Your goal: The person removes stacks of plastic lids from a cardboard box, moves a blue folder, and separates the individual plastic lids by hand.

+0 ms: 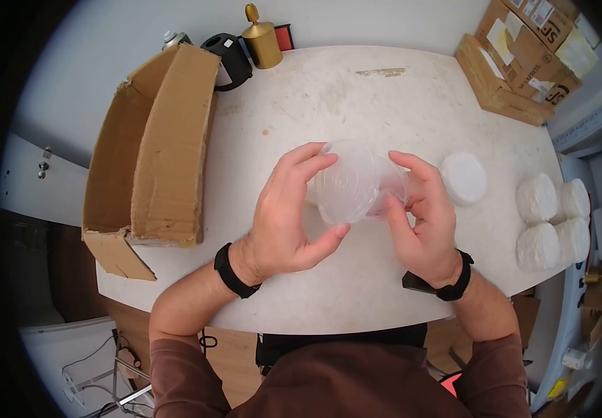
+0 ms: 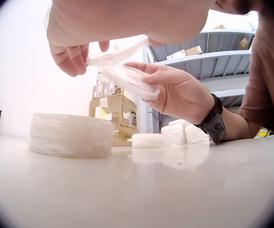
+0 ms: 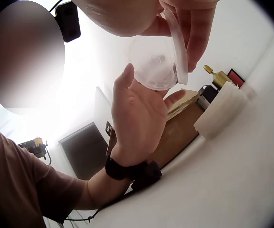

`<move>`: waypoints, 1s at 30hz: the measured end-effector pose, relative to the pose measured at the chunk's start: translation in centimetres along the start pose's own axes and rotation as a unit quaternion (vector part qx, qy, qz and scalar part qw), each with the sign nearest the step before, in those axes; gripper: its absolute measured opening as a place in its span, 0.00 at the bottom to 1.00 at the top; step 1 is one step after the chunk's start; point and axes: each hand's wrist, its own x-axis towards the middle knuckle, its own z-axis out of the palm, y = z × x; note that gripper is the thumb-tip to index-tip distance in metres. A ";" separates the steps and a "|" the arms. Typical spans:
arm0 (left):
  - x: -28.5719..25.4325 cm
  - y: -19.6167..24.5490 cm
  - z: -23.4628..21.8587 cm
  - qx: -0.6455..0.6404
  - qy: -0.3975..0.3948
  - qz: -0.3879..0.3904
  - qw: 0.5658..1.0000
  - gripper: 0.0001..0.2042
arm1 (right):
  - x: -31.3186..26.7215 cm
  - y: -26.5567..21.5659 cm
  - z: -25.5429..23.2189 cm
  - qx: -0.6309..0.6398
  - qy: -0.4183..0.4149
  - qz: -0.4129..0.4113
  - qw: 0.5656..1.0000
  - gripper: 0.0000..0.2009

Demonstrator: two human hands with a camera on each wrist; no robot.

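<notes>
Between both hands, above the table, are thin translucent round lids. My left hand holds the larger-looking lids by the rim, fingers at the top and thumb at the bottom. My right hand pinches the edge of other lids that partly overlap them. The left wrist view shows two thin groups, an upper one at the left fingers and a lower one in the right hand, close together at one side. A thick round stack stands on the table below, mostly hidden in the head view.
An open cardboard box stands at the left. Several wrapped white stacks are at the right, with a single round stack nearer the hands. Cartons stand back right; a gold canister and black container stand back left.
</notes>
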 end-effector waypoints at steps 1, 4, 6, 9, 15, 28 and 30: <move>0.0 -0.2 0.1 -0.001 -0.001 -0.001 1.000 0.34 | 0.0 0.0 0.1 0.021 0.033 0.024 0.999 0.25; 0.2 -0.5 0.4 0.119 0.025 -0.033 0.992 0.32 | 0.3 0.6 0.0 0.015 0.081 0.008 0.997 0.24; 0.3 0.0 0.8 0.194 -0.016 -0.091 0.977 0.30 | 0.4 0.6 -0.2 0.019 0.076 0.009 0.997 0.24; 0.0 -0.3 1.2 0.244 -0.043 -0.099 0.964 0.31 | 0.3 0.5 -0.2 0.019 0.071 0.012 0.997 0.24; -0.3 -0.4 1.4 0.272 -0.080 -0.116 0.952 0.29 | 0.4 0.6 -0.3 0.011 0.080 -0.005 0.997 0.25; -0.3 0.0 1.6 0.195 -0.106 -0.189 0.957 0.27 | 0.3 0.7 -0.4 0.007 0.073 -0.002 0.997 0.24; -0.5 -0.2 1.6 0.212 -0.105 -0.171 0.957 0.27 | 0.2 0.8 -0.3 0.007 0.074 0.001 0.997 0.24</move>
